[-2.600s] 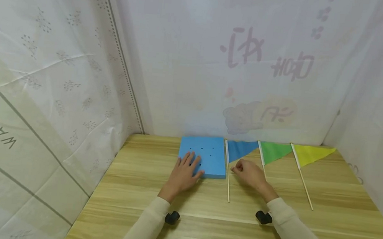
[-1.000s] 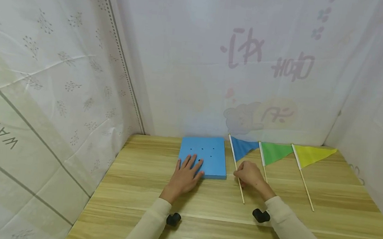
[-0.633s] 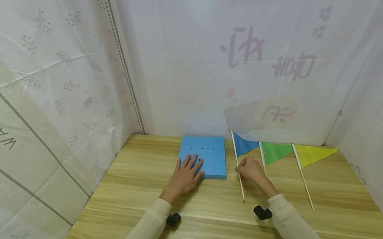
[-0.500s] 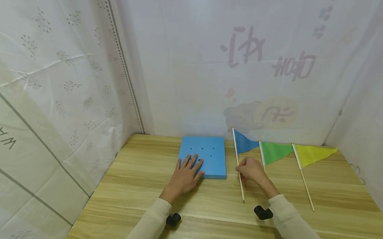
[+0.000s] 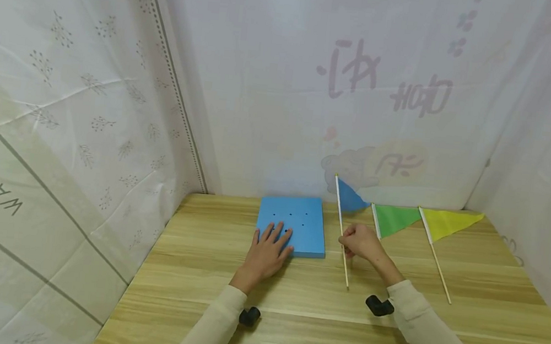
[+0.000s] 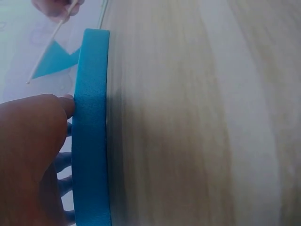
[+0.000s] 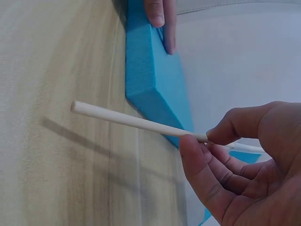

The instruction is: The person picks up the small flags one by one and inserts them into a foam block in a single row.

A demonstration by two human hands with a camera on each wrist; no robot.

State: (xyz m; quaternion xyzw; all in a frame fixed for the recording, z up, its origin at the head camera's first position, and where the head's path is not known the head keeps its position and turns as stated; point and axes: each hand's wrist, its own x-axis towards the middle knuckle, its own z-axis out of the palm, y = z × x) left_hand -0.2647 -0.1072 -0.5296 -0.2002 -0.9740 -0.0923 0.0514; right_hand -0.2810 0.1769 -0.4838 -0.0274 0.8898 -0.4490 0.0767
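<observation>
At far left, the side cloth [image 5: 45, 183] reads "WARM". The left hand [image 5: 266, 252] rests on the blue block [image 5: 310, 237], fingers spread wide across its holed top. Just right of the block, the right hand [image 5: 362, 243] pinches the stick of the blue flag [image 5: 349, 196], tilted, its lower end above the bench [image 5: 309, 336]. Next, the green flag [image 5: 394, 220], then the yellow flag [image 5: 446, 224], lie on the bench.

The right grip [image 5: 362, 242] pinches the blue flag [image 5: 347, 198] (tilted); the left grip [image 5: 266, 252] rests on the blue block [image 5: 306, 235].
</observation>
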